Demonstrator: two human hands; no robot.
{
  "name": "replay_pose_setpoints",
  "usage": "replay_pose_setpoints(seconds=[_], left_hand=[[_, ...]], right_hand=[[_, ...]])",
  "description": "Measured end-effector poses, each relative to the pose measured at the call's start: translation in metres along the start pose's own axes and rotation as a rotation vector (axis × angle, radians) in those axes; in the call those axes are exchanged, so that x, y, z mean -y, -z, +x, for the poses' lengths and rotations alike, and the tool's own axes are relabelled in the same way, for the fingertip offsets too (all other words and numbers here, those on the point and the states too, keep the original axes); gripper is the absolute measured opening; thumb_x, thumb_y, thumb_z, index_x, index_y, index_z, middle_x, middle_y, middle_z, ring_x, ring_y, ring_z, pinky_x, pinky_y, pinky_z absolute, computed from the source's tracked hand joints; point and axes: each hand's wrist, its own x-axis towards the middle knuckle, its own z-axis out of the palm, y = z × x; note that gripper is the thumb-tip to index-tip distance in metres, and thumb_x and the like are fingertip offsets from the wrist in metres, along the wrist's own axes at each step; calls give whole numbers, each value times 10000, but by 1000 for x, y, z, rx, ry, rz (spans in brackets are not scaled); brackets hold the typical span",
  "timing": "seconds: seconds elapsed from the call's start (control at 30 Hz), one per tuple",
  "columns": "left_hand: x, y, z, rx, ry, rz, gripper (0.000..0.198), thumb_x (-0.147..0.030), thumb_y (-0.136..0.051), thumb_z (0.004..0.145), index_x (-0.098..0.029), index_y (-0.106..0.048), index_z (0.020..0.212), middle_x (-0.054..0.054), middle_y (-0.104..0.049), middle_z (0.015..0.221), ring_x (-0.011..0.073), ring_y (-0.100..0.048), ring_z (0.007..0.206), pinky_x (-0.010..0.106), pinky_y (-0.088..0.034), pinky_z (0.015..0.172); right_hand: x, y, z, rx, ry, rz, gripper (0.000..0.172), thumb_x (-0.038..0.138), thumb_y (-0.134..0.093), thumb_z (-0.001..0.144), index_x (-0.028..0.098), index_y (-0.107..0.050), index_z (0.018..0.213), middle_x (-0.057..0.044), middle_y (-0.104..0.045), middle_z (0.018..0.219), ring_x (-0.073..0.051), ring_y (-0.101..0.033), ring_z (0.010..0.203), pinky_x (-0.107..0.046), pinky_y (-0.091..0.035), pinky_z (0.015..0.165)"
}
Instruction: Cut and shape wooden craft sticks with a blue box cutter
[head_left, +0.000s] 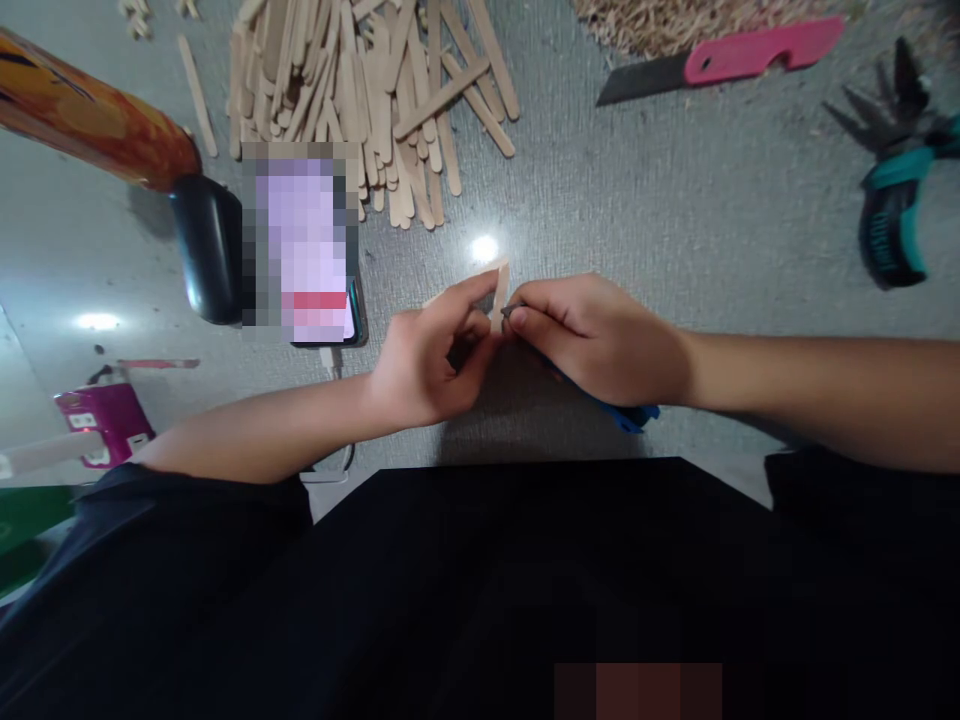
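My left hand (431, 355) is closed, its thumb and fingers pinching a thin wooden craft stick (501, 288) that stands out above the fingertips. Another pale wooden edge (461, 283) shows behind its index finger. My right hand (611, 335) is wrapped round a blue utility knife (636, 416); most of the handle lies hidden under the palm. The dark blade tip (512, 310) pokes out between thumb and index finger, right beside the stick. Both hands meet low over the grey table, close to my body.
A heap of craft sticks (322, 80) lies at the back. A phone (307, 250), black mouse-like object (206, 250) and orange cylinder (97, 110) are on the left. Rightward lie a pink-handled blade (757, 55), pliers (896, 190) and wood shavings (675, 22). A purple socket block (105, 420) sits lower left.
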Motion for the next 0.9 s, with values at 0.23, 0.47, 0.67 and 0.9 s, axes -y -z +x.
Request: replay_pose_setpoints(seconds=[0.23, 0.47, 0.67, 0.9], left_hand=[[-2, 4, 0, 88, 86, -238, 571, -202, -686, 1095, -233, -590, 1656, -22, -781, 824, 119, -733, 628, 261, -597, 622], [-1, 0, -6, 87, 167, -280, 528, -364, -684, 1143, -286, -582, 1655, 19, -826, 904, 158, -766, 653, 322, -654, 622], [-7, 2, -3, 127, 227, -393, 500, -340, -705, 1147, -267, -590, 1628, 17, -817, 893, 153, -790, 656, 293, -673, 609], [-10, 8, 2, 168, 380, -495, 554, -529, -773, 1120, -280, -633, 1595, 5, -821, 883, 165, -783, 609, 311, -690, 553]], right_hand=[[-1, 8, 3, 90, -12, 84, 441, 130, -565, 1155, 241, -582, 728, 39, -597, 611, -127, -524, 551, -326, -373, 570], [-2, 6, 0, 35, 48, -29, 545, 489, -688, 1170, 243, -567, 699, 42, -522, 574, -123, -433, 530, -334, -304, 542], [-6, 4, -3, -17, 166, -132, 413, 264, -642, 1120, 248, -544, 720, 67, -481, 562, -116, -419, 513, -345, -310, 581], [-4, 4, -6, -33, 149, -128, 422, 324, -597, 1147, 264, -551, 732, 56, -491, 583, -131, -438, 530, -358, -336, 588]])
